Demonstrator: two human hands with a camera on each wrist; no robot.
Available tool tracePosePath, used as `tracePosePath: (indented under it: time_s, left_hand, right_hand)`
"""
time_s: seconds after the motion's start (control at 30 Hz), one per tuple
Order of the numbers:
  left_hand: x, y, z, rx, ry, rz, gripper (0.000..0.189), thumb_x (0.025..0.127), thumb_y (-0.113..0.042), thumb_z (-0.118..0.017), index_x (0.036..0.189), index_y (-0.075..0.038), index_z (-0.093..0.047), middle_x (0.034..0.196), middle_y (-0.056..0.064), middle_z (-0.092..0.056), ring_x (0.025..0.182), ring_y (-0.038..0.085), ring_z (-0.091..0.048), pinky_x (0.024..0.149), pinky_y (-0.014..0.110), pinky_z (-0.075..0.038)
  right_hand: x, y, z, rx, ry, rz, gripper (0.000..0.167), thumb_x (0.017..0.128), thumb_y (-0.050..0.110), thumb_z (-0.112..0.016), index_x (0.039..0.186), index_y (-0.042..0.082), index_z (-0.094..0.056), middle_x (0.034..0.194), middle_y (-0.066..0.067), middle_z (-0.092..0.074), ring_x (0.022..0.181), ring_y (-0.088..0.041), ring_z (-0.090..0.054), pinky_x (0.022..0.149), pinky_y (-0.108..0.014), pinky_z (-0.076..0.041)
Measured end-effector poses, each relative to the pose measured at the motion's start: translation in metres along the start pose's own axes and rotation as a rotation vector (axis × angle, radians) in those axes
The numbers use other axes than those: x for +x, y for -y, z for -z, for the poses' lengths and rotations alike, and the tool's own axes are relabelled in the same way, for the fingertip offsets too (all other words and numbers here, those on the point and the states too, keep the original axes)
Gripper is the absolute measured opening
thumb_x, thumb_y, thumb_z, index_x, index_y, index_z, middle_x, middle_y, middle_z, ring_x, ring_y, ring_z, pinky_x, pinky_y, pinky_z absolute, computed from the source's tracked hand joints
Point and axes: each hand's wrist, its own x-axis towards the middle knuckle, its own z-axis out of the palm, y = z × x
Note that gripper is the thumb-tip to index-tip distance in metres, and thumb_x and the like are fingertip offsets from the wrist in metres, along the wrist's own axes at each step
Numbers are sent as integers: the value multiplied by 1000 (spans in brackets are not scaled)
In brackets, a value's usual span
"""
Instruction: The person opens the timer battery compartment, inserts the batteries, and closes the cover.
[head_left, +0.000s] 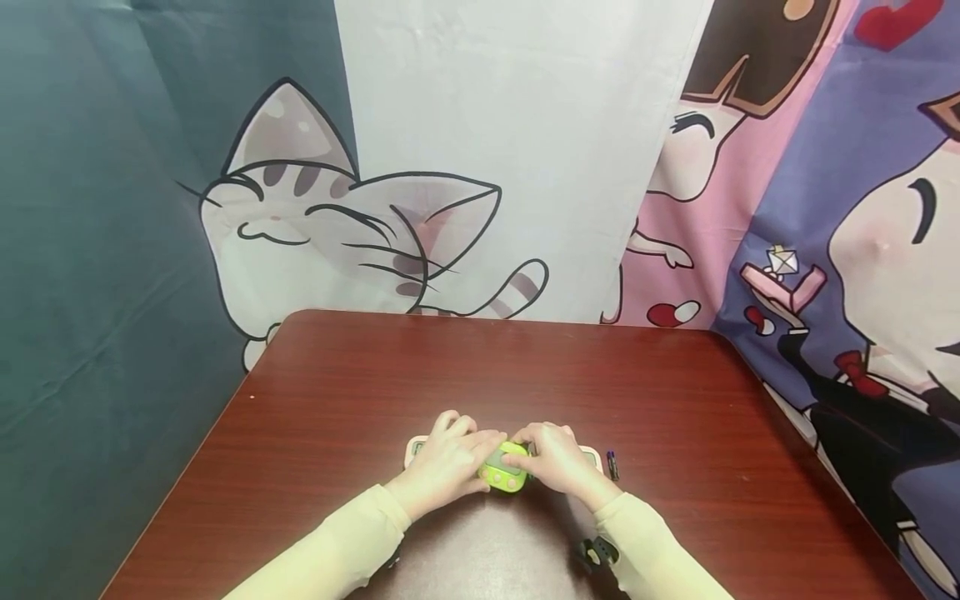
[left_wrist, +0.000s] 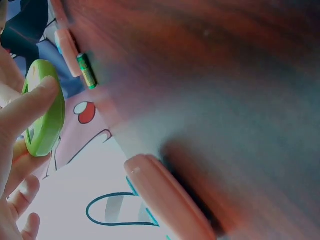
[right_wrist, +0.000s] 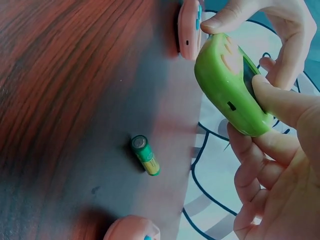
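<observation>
A bright green, rounded plastic handheld device (head_left: 504,468) with a grey screen and pinkish-orange buttons is gripped at both ends, raised off the dark reddish-brown wooden table (head_left: 487,367). Its left end is pinched by the left hand (head_left: 452,458), whose thumb is laid along the green shell; its right end is pinched by the right hand (head_left: 558,457), with the thumb pressed at the screen and fingers tucked underneath. To the left of the grip, a pale pink rounded plastic device (left_wrist: 167,197) is partly covered by the left hand in the head view. To the right, a second pale pink plastic device (head_left: 592,458) is partly hidden behind the right hand. Just beside that one, a small green-and-yellow cylindrical battery (right_wrist: 145,155) is seen on the table.
</observation>
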Motion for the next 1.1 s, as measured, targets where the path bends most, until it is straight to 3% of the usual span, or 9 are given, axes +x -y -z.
tracePosePath:
  time_s: [0.2, 0.43, 0.73, 0.87, 1.0, 1.1]
  left_hand:
    - [1, 0, 3, -51, 41, 56, 62, 69, -54, -77, 119, -21, -62, 107, -13, -68, 88, 12, -50, 89, 38, -33]
    - [5, -7, 4, -104, -21, 169, 28, 80, -39, -73, 105, -25, -70, 96, -16, -70, 78, 8, -51, 87, 36, -34]
    - [8, -9, 3, -157, -74, 312, 19, 78, -39, -73, 92, -27, -73, 78, -18, -69, 66, 7, -49, 82, 36, -35]
    - [9, -11, 4, -198, -37, 422, 26, 77, -45, -72, 94, -25, -74, 79, -15, -70, 66, 8, -51, 83, 37, -36]
    - [9, -13, 8, -222, 60, 583, 32, 78, -54, -67, 97, -29, -73, 80, -11, -70, 77, 11, -56, 68, 39, -44]
    - [10, -15, 10, -227, 123, 652, 37, 78, -61, -63, 97, -31, -73, 78, -11, -69, 80, 14, -58, 57, 40, -43]
  right_hand:
    - [0, 2, -2, -7, -50, -18, 14, 75, 33, -78, 80, 21, -72, 76, 13, -65, 68, -8, -52, 67, -32, -29]
    - [-3, 6, -4, -49, -103, -1, 16, 72, 35, -80, 77, 22, -71, 78, 11, -65, 70, -9, -51, 67, -31, -28]
    - [-5, 8, -9, -104, -208, 49, 20, 70, 38, -81, 74, 22, -70, 71, 13, -61, 67, -6, -49, 67, -29, -28]
    - [-5, 8, -11, -109, -264, 70, 21, 69, 37, -82, 72, 23, -66, 67, 15, -56, 66, -5, -45, 68, -29, -27]
    - [-6, 8, -12, -120, -317, 94, 24, 66, 34, -84, 71, 23, -63, 65, 15, -50, 65, -4, -42, 67, -29, -26]
    - [-6, 9, -13, -128, -341, 102, 25, 64, 30, -84, 72, 23, -61, 65, 16, -48, 65, -5, -41, 67, -29, -27]
